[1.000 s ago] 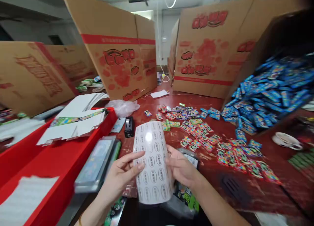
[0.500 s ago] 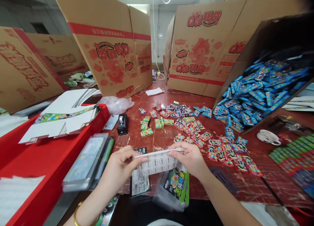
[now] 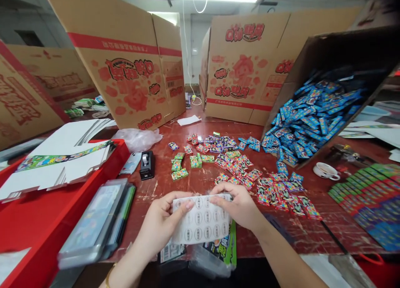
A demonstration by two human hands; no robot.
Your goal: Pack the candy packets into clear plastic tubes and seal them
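Both hands hold a white sheet of round stickers (image 3: 202,223) with printed black circles, its face turned toward me. My left hand (image 3: 164,219) pinches the upper left part, thumb lying across the front. Gripping the upper right is my right hand (image 3: 239,207), also with its thumb in front. Below the sheet, at the table edge, lie a green and black printed card pack (image 3: 229,246) and a clear plastic case (image 3: 209,263), partly covered. A dark card with a barcode (image 3: 171,253) shows beneath the left side of the sheet.
Small candy packets (image 3: 237,165) in red, green and purple lie beyond my hands. A tilted carton (image 3: 300,71) spills blue packets at right, near a white cup (image 3: 326,171). At left are a red tray (image 3: 125,155), a tape dispenser (image 3: 147,165) and stacked plastic cases (image 3: 93,221).
The sticker sheet has tipped from nearly edge-on to facing me, showing several rows of circles. Both thumbs now lie on its front. The whole view has shifted slightly.
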